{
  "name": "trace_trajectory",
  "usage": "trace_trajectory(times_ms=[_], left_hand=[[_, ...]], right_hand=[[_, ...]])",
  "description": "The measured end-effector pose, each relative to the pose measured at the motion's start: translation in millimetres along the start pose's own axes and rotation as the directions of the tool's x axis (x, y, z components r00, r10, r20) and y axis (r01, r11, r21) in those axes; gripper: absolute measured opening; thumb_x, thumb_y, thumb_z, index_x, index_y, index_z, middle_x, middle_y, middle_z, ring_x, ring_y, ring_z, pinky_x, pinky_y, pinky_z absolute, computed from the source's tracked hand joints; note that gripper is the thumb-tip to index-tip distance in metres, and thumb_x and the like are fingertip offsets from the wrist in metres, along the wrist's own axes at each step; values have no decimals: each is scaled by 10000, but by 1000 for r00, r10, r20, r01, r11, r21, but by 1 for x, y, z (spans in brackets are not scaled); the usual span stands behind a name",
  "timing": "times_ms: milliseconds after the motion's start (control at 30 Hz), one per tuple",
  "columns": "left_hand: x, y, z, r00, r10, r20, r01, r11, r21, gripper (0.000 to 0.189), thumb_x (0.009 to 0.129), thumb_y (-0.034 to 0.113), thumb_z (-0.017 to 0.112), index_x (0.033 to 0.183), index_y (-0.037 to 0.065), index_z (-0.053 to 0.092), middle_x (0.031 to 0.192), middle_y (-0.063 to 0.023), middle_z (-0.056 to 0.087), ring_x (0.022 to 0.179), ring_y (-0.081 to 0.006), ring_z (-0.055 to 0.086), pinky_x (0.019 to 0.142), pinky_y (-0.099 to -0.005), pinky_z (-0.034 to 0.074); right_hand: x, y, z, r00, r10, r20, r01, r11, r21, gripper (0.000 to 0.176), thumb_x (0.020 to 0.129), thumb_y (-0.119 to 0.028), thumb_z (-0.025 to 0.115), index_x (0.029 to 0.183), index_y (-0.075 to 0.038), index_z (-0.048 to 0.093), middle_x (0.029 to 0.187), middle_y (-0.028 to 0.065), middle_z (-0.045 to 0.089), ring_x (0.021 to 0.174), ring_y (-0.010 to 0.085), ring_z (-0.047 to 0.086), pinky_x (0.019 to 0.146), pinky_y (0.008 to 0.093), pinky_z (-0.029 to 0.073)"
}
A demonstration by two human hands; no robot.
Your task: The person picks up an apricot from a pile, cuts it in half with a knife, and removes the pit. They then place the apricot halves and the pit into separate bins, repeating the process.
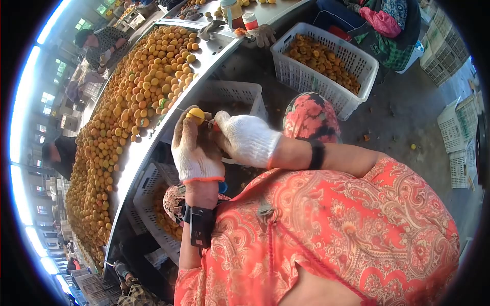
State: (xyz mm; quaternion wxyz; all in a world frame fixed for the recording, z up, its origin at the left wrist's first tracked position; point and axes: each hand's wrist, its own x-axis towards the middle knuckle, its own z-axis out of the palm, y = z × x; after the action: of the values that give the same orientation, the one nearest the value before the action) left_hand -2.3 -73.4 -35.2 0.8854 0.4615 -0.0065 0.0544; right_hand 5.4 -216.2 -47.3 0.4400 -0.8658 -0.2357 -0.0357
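I am watching one yellow fruit (195, 114) just left of the frame's centre, above it, resting against the fingertips of my gloved left hand (194, 153). Those fingers are closing around the fruit from below and beside it. My gloved right hand (247, 136) is coming in from the right, its fingers curling together just beside the fruit; I cannot tell what they are clamping, if anything. I judge that I am working on this single fruit with both hands, and that the next move is calling for a steady left hold and small, careful right-finger motion.

Beneath the hands, a grey crate (247, 93) is sitting beside the edge of the metal table (133, 166). On that table, the heap of fruit (130, 97) is spreading across the left of the frame. At upper right, a white crate (306, 76) is holding orange pieces (324, 61); at lower left, another crate (144, 193) is also holding some. A co-worker (94, 48) is working at upper left.
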Motion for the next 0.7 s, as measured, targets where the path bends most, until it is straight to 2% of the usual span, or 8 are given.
trace_trajectory(times_ms=[67,100,233,300,500,533,567,700], left_hand=[[1,-3,4,975,-195,-110,172,967,-190,275,967,185,629,1155,-15,601,1038,-124,653,909,-225,633,822,-342,542],[4,-9,4,970,-164,-181,138,979,-152,290,986,242,602,1128,-10,595,996,-123,654,898,-230,634,784,-344,550],[2,-12,13,987,-109,-120,102,993,-61,306,1014,284,551,1097,-7,593,976,-131,657,902,-226,631,787,-341,548],[2,-14,20,983,-30,-180,32,999,4,332,1038,307,496,1053,-10,592,969,-142,654,910,-231,625,822,-359,540],[13,-18,13,964,-82,-253,68,995,-67,353,1051,304,466,1039,-25,592,959,-140,652,903,-238,621,859,-389,527],[12,-18,15,961,-76,-267,66,997,-49,342,1051,293,465,1042,-23,596,957,-131,652,904,-226,619,858,-376,524],[9,-15,19,960,-77,-267,67,997,-49,342,1051,293,465,1042,-23,596,957,-131,652,904,-226,619,858,-376,524],[7,-16,21,997,45,-61,-35,988,148,292,1036,253,483,1063,-12,602,961,-100,646,879,-179,609,800,-324,519]], right_hand=[[2,4,4,1000,-11,-19,11,1000,-5,274,945,-255,589,1019,-4,508,758,229,662,746,407,668,604,483,512],[2,3,3,1000,-12,-19,11,1000,-4,274,945,-255,589,1019,-4,508,758,229,662,746,407,668,604,483,512],[1,5,4,1000,4,-24,-6,998,-59,292,948,-258,577,1071,-4,500,740,210,665,703,394,670,585,471,515],[1,6,4,999,-9,-44,6,998,-58,304,949,-259,574,1093,-2,497,736,208,665,692,397,667,579,469,516],[2,-2,1,998,39,56,-35,996,-77,308,946,-243,571,1110,5,494,764,222,664,716,406,665,596,480,517],[1,-1,1,1000,18,12,-18,1000,6,311,946,-240,571,1118,7,494,779,225,665,723,408,665,600,481,517],[1,1,2,999,1,-35,3,996,89,314,945,-237,572,1125,9,495,795,228,666,729,409,664,603,482,517],[1,7,1,998,2,-64,3,997,82,322,941,-229,572,1144,10,497,811,229,666,729,412,661,602,477,518]])
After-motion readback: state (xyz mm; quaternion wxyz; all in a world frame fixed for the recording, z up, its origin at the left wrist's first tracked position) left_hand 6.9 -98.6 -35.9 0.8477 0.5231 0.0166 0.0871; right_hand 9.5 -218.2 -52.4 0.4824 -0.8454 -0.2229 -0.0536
